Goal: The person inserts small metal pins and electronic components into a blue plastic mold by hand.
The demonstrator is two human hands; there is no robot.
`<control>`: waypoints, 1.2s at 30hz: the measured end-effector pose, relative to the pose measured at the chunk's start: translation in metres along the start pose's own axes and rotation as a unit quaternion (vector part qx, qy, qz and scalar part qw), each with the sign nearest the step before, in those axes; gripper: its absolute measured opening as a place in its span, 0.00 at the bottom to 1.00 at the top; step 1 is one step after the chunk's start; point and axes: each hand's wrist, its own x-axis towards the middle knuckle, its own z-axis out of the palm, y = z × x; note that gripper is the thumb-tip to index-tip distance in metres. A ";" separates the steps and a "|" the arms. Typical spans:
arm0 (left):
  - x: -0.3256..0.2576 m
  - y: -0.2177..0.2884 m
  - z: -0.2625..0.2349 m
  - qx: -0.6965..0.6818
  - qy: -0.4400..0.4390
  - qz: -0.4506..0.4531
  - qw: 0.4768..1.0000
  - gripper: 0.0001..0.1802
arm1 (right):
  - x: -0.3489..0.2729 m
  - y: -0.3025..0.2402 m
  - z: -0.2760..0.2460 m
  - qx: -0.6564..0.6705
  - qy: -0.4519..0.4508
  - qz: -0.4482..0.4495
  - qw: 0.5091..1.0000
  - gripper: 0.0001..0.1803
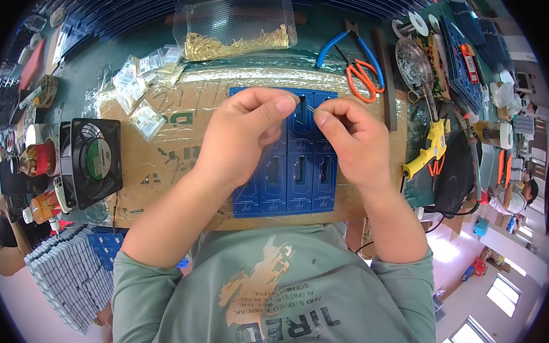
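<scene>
Here's the board panel (pixel 286 194) below left hand (pixel 252 130) and right hand (pixel 357 138), fan (pixel 92 162) off to the left hand's left, bin (pixel 233 17) ahead of that hand, pliers (pixel 351 31) beyond the right.

Printed upside down in this view across the green shirt (pixel 342 293), in several small lines of dark capitals with one large, worn-looking dark word beneath, partly over an orange motif (pixel 252 291). Marked in green and dark characters on the brown board (pixel 155 193), in fine white legends on the blue circuit panel (pixel 286 172) (too small to read), and in pale type on the round green label (pixel 99 158) of the black fan (pixel 75 180). Likewise printed, though blurred, on the clear packets (pixel 148 120) and the red package (pixel 470 65).
</scene>
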 end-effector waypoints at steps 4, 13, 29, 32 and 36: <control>0.000 0.009 0.001 0.086 0.037 0.062 0.994 0.08 | 0.017 0.010 -0.020 -0.187 -0.029 -0.053 0.981 0.09; 0.006 0.008 -0.010 -0.002 -0.030 0.062 0.998 0.10 | 0.032 0.005 -0.015 -0.200 -0.117 0.058 0.971 0.05; 0.010 -0.004 -0.017 -0.007 -0.060 0.018 0.998 0.08 | 0.043 -0.004 -0.005 -0.247 -0.157 0.087 0.952 0.13; 0.010 -0.004 -0.017 -0.004 -0.063 0.016 0.998 0.09 | 0.047 -0.005 -0.006 -0.257 -0.171 0.085 0.947 0.13; 0.010 -0.004 -0.017 -0.003 -0.065 0.018 0.998 0.09 | 0.050 -0.008 -0.004 -0.280 -0.171 0.065 0.942 0.05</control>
